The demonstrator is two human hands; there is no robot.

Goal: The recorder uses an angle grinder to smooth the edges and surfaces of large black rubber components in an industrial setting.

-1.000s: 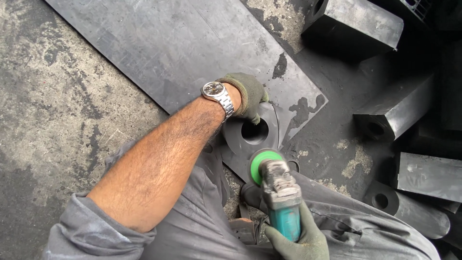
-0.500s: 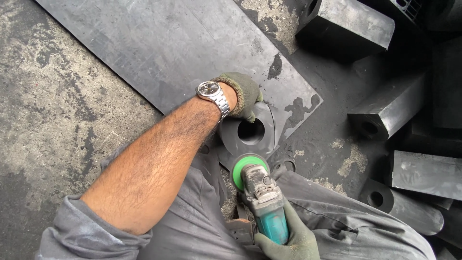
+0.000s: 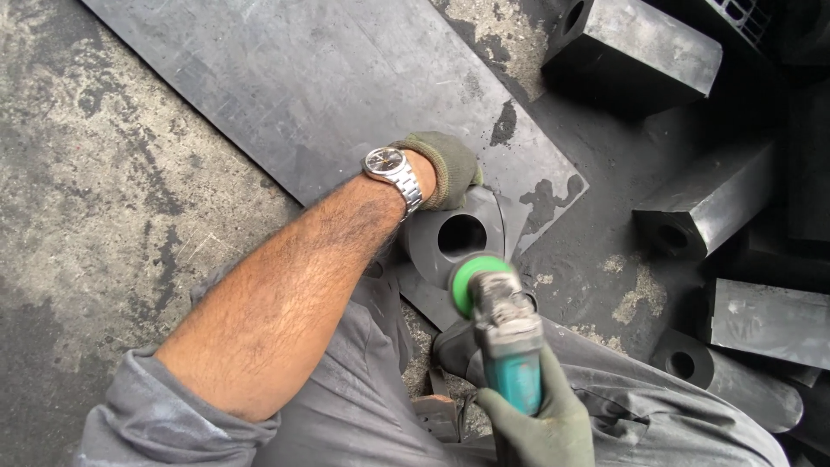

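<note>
Looking down through the head view, the left hand [image 3: 445, 169], gloved in olive fabric with a metal wristwatch [image 3: 391, 164] above the cuff, presses fingers-down on the far edge of a dark rubber block [image 3: 454, 238] with a round hole through it; the fingers are curled over the block's rim, pinning it to the ground between the person's knees. The right hand [image 3: 540, 428], also gloved, is wrapped closed around the teal body of an angle grinder [image 3: 506, 333], whose green-backed disc [image 3: 471, 281] sits at the near edge of the block, touching or just above it; contact cannot be confirmed. The block rests partly on a large black rubber sheet [image 3: 328, 86] spread over stained concrete floor [image 3: 95, 190]. Similar black blocks [image 3: 640, 52], some bored through, lie stacked to the right. As a judgement, the edge dressing is in progress: the near rim appears under work, and no finished surface can be distinguished from the rest.
</note>
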